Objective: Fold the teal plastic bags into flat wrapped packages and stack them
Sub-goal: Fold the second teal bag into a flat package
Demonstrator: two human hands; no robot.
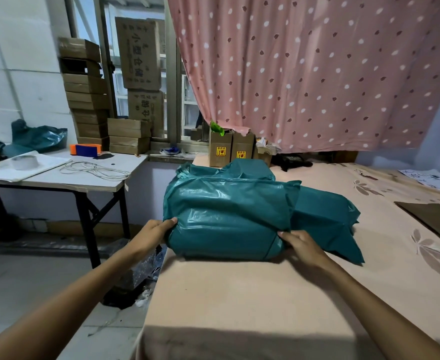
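Gripping the near corners of a bulky teal package (226,216) at the centre of the frame, both hands are closing on its plastic: the left hand (152,233) is pinching the lower left corner with thumb on top, and the right hand (300,245) is clutching the lower right edge. The package is lying on a peach bedsheet (239,307), partly covering a flatter teal bag (325,219) to its right. Cardboard boxes (89,94) are standing stacked at upper left.
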